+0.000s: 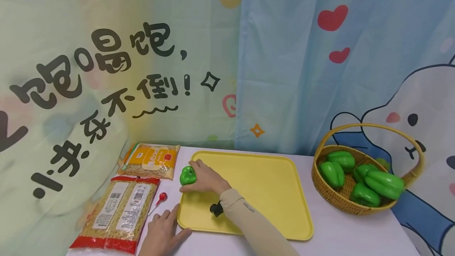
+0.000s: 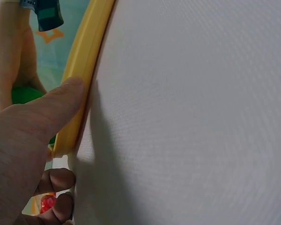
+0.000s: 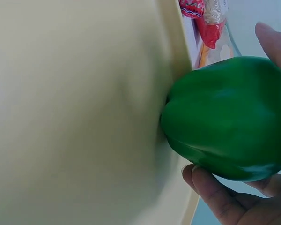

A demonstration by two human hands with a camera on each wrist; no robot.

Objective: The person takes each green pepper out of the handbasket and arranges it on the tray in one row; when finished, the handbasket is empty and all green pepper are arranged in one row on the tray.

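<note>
My right hand [image 1: 207, 179] holds a green bell pepper [image 1: 187, 176] at the left rim of the yellow tray [image 1: 263, 192]. Seen from the right wrist, the thumb and fingers lie on opposite sides of the glossy pepper [image 3: 229, 117], close to the tray's rim. At the tray's near left corner rests my left hand [image 1: 161, 230], its fingers spread. Its thumb [image 2: 61, 101] touches the outside of the tray's edge in the left wrist view, and the other fingers lie around the corner, partly hidden.
A wicker basket [image 1: 341, 202] with several green bell peppers stands right of the tray. On the left lie a red-edged bag [image 1: 115, 212], an orange bag [image 1: 151, 161] and a red lollipop [image 1: 162, 197]. A printed curtain [image 1: 277, 90] hangs behind the table.
</note>
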